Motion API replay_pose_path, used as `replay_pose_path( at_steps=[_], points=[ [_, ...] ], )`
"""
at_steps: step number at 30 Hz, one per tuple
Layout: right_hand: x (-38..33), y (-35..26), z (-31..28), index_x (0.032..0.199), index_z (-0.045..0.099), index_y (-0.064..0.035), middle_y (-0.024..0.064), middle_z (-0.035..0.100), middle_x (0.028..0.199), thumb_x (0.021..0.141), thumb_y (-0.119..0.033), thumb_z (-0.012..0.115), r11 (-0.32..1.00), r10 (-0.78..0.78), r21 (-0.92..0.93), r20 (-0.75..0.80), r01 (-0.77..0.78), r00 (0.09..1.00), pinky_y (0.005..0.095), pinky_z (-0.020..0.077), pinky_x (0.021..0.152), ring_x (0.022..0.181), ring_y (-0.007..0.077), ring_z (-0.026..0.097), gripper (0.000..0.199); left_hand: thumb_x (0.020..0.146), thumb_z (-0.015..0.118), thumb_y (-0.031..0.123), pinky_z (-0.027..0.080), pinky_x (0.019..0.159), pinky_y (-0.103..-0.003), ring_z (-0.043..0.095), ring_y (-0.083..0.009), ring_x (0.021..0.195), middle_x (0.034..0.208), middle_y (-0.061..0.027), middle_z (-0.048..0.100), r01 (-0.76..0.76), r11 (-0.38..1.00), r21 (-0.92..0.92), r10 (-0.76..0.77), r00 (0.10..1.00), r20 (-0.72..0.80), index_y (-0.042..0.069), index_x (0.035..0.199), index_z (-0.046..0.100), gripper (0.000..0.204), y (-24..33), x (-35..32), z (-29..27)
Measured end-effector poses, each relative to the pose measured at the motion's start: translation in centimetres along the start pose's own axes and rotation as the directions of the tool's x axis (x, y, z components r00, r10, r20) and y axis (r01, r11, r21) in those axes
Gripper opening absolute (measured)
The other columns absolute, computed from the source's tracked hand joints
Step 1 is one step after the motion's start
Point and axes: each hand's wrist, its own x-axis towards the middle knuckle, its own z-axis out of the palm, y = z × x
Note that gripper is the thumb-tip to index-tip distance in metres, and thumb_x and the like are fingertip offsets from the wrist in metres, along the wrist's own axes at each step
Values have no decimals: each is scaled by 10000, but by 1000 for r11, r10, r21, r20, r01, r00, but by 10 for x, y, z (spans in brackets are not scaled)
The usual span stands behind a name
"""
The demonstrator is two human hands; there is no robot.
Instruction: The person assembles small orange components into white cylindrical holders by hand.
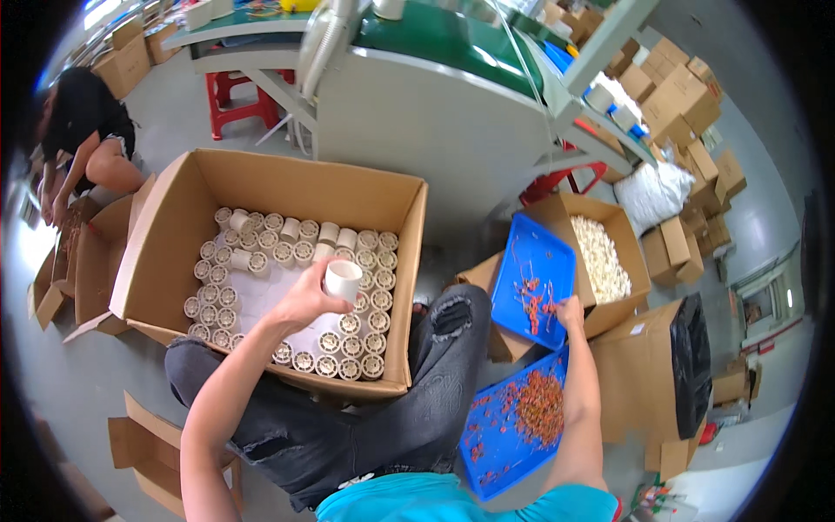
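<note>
Left hand (306,300): fingers curled around a white cylindrical part (343,280), gripping it by the side, open end tilted up. The part is held above the large cardboard box (261,178), over its right half.

Large cardboard box: open-topped, on the floor in front of the person's knees. Holds rows of matching white cylinders (348,346) standing on end along the far side, right side and near side; a bare white liner sheet (257,300) shows in the middle.

Right hand (570,311): fingers bunched downward, touching the near edge of the upper blue tray (544,252), right of the large box. Whether they pinch anything cannot be told.

Upper blue tray: tilted, propped on a smaller cardboard box (631,261) filled with small white pieces (604,257); a few orange-red small parts (531,300) lie on it.

Lower blue tray (487,452): below the right forearm, carrying a heap of orange-red parts (539,404).

Another person (87,130): crouched left of the large box, hands in other cartons.
</note>
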Motion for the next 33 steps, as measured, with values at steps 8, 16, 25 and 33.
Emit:
replay_pose_path(
  at_steps=[8,16,25,33],
  points=[
    [-33,-23,-53,905,720,-18,248,691,990,789,-86,610,995,-78,41,-249,91,965,480,527,808,964,403,665,173,712,784,63,503,892,-329,638,-162,964,1017,-77,672,4,999,-41,-5,1000,-21,1,1159,548,509,-8,-6,3],
    [-65,-62,-93,1090,684,43,153,648,982,925,-26,605,835,-182,177,-805,521,565,343,519,750,899,266,641,195,715,864,225,506,811,-299,607,-135,856,955,-45,629,-59,998,-8,59,998,-25,7,1100,552,542,7,-6,13],
    [-209,-321,-85,1171,619,105,189,688,1042,925,-21,621,-11,-659,990,-110,137,744,331,601,770,844,231,703,277,770,823,263,498,886,-290,619,-132,985,1101,-59,652,-298,940,-167,306,952,24,0,1228,598,575,32,-15,-9],
    [-241,-431,-35,1118,647,113,168,696,992,907,19,637,55,-822,991,-25,122,569,302,606,762,819,229,710,231,796,795,200,546,778,-314,659,-131,934,1051,-41,676,-145,947,-286,110,985,-135,65,1135,612,408,48,-25,-56]
  ],
)
